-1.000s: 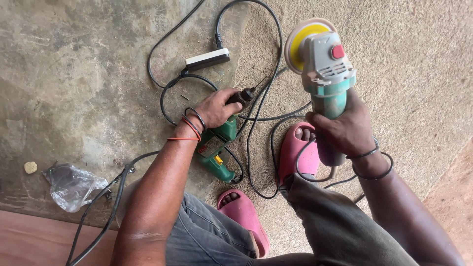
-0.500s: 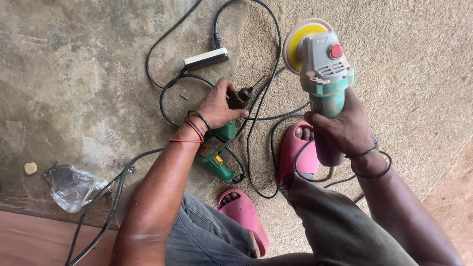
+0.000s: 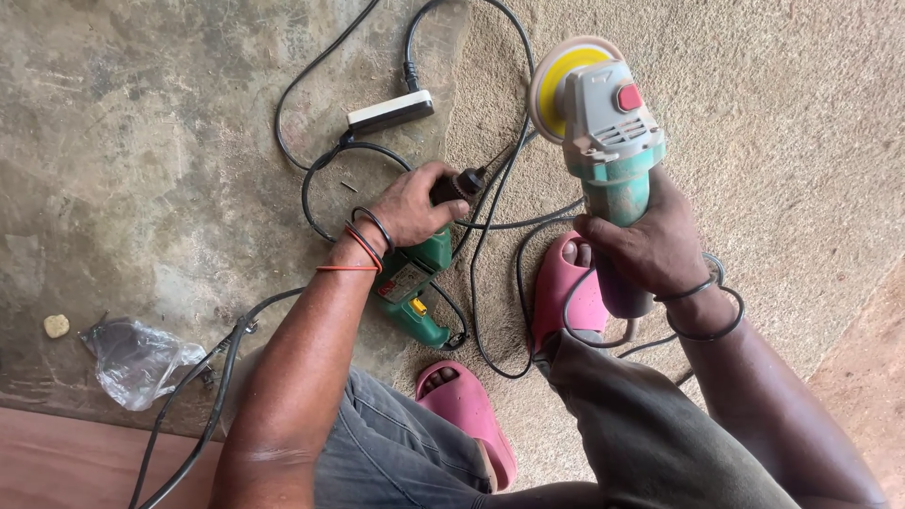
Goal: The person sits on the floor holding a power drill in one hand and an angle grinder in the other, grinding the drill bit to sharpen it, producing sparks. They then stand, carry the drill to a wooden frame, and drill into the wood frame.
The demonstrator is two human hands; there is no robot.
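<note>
A bare concrete floor (image 3: 141, 141) filled the view from above, with a seated person's grey-trousered legs at the bottom edge and pink sandals (image 3: 566, 292) on both feet. Black power cables (image 3: 490, 236) looped across the floor between the hands and ran up to a white and black power strip (image 3: 389, 111). The right hand (image 3: 646, 245) held an angle grinder (image 3: 608, 141) off the floor, its fingers clamped around the teal body, with the grey head and yellow sanding disc pointing away from the person. The left hand (image 3: 410, 207) rested on a green electric drill (image 3: 415, 283) lying on the floor just left of the cables, its fingers wrapped over the drill's front end near the black chuck. A crumpled clear plastic bag (image 3: 137, 358) lay well apart at the lower left, near a small pale stone (image 3: 56, 325).
</note>
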